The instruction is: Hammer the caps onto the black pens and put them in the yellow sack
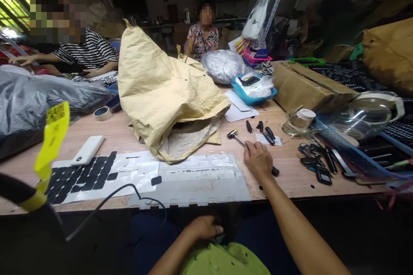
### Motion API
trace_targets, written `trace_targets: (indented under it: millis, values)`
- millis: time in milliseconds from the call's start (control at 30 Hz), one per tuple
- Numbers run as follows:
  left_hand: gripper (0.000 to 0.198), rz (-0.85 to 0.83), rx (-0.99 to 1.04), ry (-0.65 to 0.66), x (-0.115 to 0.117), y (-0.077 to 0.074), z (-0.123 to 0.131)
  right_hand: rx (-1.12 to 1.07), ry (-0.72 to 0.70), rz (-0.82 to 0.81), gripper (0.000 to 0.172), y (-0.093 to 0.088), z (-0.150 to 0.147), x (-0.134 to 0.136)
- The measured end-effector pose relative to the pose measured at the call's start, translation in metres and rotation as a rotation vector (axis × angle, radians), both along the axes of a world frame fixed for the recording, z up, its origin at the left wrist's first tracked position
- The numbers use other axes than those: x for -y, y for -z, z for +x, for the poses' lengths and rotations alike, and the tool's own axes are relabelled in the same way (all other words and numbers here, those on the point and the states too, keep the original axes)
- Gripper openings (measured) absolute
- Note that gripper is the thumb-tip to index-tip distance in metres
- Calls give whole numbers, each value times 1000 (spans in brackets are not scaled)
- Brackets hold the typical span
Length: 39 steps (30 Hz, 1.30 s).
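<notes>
Grasping the hammer point(240, 139), your right hand point(259, 161) sits over the counter point(295, 182), just beside the clear sheet point(206, 184) and near small black parts point(270, 132). Your left hand point(205, 227) curls below counter level; can't tell if it's holding anything.

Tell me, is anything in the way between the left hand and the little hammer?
Yes, the table's front edge: the left hand is down on the near side of it, and the little hammer is up on the tabletop. The right hand is in the way too, covering part of the handle.
</notes>
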<state>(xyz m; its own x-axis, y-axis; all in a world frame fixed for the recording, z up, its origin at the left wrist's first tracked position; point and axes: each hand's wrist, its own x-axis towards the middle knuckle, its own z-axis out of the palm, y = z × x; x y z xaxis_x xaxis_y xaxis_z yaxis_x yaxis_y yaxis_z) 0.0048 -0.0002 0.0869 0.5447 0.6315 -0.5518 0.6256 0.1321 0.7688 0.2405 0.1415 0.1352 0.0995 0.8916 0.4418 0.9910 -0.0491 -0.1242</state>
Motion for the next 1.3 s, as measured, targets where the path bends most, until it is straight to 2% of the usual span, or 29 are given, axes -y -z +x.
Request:
trace_targets:
  millis: [100, 167, 267, 333, 433, 533, 633, 733, 767, 833, 933, 1100, 1167, 1300]
  values:
    - [40, -187, 228, 250, -11, -43, -3, 19, -6, 5, 29, -1, 0, 1]
    - [59, -325, 503, 252, -27, -76, 1, 30, -5, 10, 28, -2, 1, 1]
    - [99, -373, 914, 86, -58, -123, 13, 42, -15, 30, 28, 0, 3, 1]
    - [115, -301, 1154, -90, -79, -150, 22, 49, -28, 45, 28, 2, 5, 0]
    - [117, -74, 1341, -318, -107, -184, 32, 52, -38, 65, 27, 7, 7, -1]
    - [106, 133, 1294, -452, -137, -206, 33, 48, -40, 88, 25, 9, 8, -2]
    - [75, 355, 1071, -649, -173, -205, 22, 47, -39, 94, 25, 9, 7, -2]
    - [24, 584, 647, -1008, -212, -187, -1, 45, -38, 86, 25, 9, 4, -1]
    - [13, 644, 466, -1138, -222, -180, -9, 44, -39, 87, 25, 9, 3, -1]
    - [12, 705, 124, -1299, -236, -165, -23, 43, -43, 95, 26, 9, 2, -1]
    - [20, 774, -224, -1313, -241, -145, -33, 43, -48, 107, 26, 10, 0, 0]
    - [16, 1003, -530, -1192, -228, -119, -24, 43, -46, 94, 26, 11, -1, 2]
    - [15, 974, -605, -1168, -225, -113, -23, 39, -45, 86, 26, 11, -2, 2]
    - [32, 820, -669, -1294, -229, -112, -28, 25, -34, 72, 26, 10, -3, 2]
